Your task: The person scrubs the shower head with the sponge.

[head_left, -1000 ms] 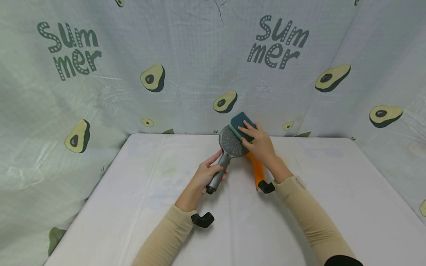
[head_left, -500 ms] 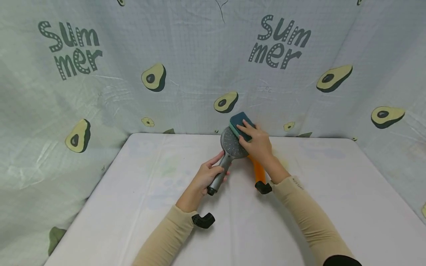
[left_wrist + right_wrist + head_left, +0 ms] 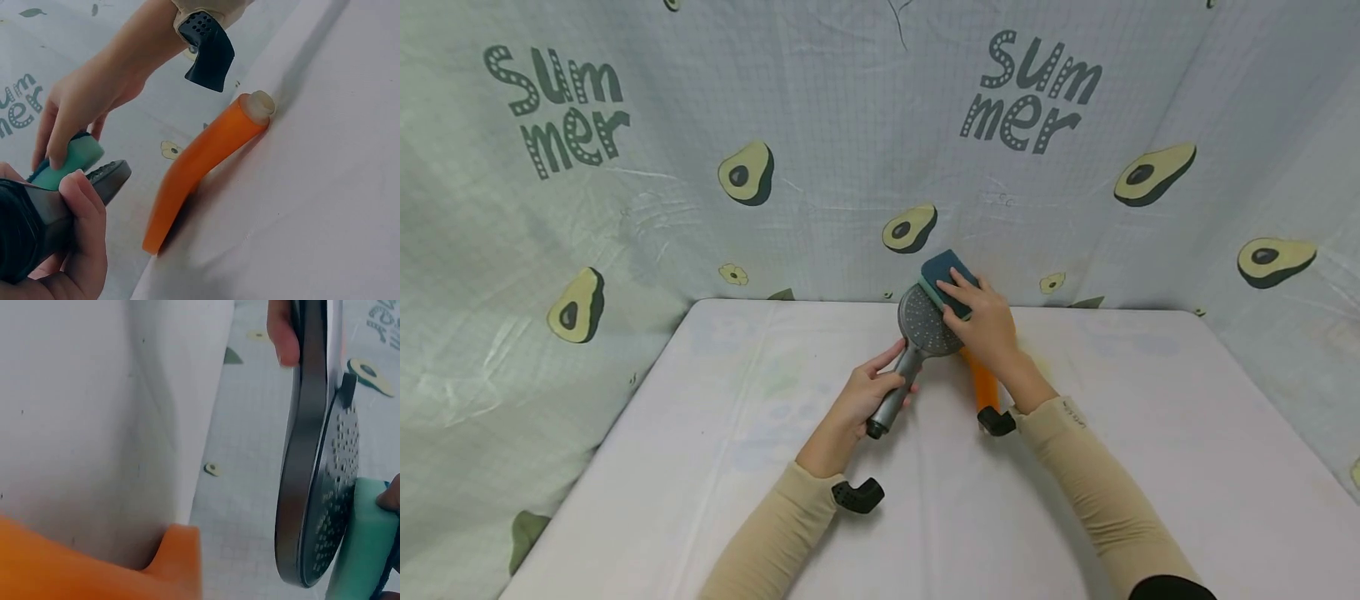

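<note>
My left hand [image 3: 871,395] grips the handle of a grey shower head [image 3: 925,322], holding it above the table with the nozzle face showing. In my right hand [image 3: 987,325] is a sponge [image 3: 947,282] with a dark blue side and a green side. Its green side [image 3: 367,544] meets the nozzle face in the right wrist view. Fingers of the right hand spread over the blue side, and the thumb is at the sponge's edge. Behind the right wrist lies an orange bent object [image 3: 197,159] with a pale end; its kind is unclear.
A white cloth covers the table [image 3: 820,517]. Directly behind its back edge hangs a pale curtain [image 3: 820,233] printed with avocados and lettering. Black curved pieces [image 3: 859,497] stick out from both sleeve cuffs.
The right hand and sponge shift slightly left, then back right and a little up over the nozzle face. The shower head moves slightly right. The left hand keeps its grip.
</note>
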Motion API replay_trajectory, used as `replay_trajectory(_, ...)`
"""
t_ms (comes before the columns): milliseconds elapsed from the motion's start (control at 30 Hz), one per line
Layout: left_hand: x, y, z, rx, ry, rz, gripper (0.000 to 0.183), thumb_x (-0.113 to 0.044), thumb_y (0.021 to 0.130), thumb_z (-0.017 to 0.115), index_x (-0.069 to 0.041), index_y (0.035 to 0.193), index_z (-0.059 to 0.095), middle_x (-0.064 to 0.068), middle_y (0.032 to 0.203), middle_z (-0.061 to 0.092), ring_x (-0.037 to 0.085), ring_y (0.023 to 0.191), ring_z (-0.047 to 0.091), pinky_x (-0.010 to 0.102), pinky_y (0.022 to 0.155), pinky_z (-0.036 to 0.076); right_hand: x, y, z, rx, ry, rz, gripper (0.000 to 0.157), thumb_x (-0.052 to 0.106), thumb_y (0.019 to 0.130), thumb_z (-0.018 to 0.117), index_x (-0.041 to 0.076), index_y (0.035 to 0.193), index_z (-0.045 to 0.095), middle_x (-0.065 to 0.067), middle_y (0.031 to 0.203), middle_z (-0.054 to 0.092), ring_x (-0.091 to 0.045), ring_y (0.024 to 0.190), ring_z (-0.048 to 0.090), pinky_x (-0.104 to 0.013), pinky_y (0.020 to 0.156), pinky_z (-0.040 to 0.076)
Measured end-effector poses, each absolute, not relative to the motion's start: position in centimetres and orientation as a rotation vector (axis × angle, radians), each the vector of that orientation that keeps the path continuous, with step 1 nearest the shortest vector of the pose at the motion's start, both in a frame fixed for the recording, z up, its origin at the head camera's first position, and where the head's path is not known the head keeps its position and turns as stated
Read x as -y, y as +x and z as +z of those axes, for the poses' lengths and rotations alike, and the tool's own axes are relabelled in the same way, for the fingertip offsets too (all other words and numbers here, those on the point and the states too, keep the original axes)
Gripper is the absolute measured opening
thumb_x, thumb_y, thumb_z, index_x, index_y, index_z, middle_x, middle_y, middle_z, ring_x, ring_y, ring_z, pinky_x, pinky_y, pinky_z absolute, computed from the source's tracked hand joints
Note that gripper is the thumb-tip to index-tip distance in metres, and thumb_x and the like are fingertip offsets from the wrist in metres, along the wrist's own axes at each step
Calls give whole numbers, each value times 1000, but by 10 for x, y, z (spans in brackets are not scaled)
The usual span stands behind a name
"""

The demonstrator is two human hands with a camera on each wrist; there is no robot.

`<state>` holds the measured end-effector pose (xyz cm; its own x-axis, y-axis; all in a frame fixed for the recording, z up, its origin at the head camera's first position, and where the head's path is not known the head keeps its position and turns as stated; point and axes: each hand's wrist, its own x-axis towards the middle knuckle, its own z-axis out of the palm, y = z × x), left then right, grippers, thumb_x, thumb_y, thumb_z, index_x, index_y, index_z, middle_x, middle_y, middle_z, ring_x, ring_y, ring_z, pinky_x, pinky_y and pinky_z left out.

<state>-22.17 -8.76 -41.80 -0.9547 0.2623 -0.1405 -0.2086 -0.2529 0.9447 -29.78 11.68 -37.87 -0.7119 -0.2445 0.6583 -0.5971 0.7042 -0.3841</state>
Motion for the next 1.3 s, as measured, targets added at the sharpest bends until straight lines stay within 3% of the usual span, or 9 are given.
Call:
replay_trajectory(167, 88, -222, -420, -1715, 77, 2259, 69, 6, 94, 53, -18, 158, 42, 29, 139, 57, 12, 80, 69, 22, 61, 55, -118, -295, -381, 2366, 693, 752, 41, 9, 92, 74, 8, 132, 70, -16, 144, 56, -53, 134, 46, -69, 103, 39)
replay_trajectory(400, 88, -221, -423, -1666, 78, 2272, 70, 5, 95, 52, -18, 159, 38, 30, 141, 54, 12, 81, 69, 21, 61, 55, -108, -282, -388, 2231, 1006, 587, 41, 8, 85, 82, 8, 125, 74, -16, 137, 63, -51, 126, 54, -59, 88, 54)
replay_trajectory(600, 90, -221, -424, -1676, 57, 2286, 68, 3, 97, 53, -16, 160, 36, 32, 146, 46, 13, 80, 68, 21, 61, 54, -106, -275, -392, 2157, 1181, 560, 41, 7, 82, 85, 9, 122, 76, -16, 135, 65, -53, 123, 55, -66, 93, 49)
replay_trajectory(767, 89, -222, -420, -1686, 70, 2298, 67, 4, 96, 53, -16, 159, 39, 30, 142, 54, 13, 81, 68, 22, 61, 55, -114, -278, -391, 2168, 1176, 619, 42, 1, 82, 84, 6, 123, 75, -18, 137, 63, -55, 127, 51, -69, 98, 44)
replay_trajectory(1033, 89, -222, -417, -1662, 50, 2334, 68, 6, 95, 52, -18, 158, 42, 27, 138, 58, 12, 80, 68, 21, 61, 55, -122, -285, -391, 2188, 1026, 655, 43, -1, 82, 83, 5, 124, 74, -19, 138, 62, -52, 128, 51, -65, 103, 42)
replay_trajectory(1300, 92, -223, -416, -1671, 20, 2346, 67, 4, 98, 51, -16, 160, 36, 33, 141, 53, 13, 79, 69, 21, 61, 55, -112, -276, -394, 2126, 1216, 740, 40, 1, 82, 82, 3, 121, 75, -21, 134, 64, -53, 125, 54, -64, 100, 46)
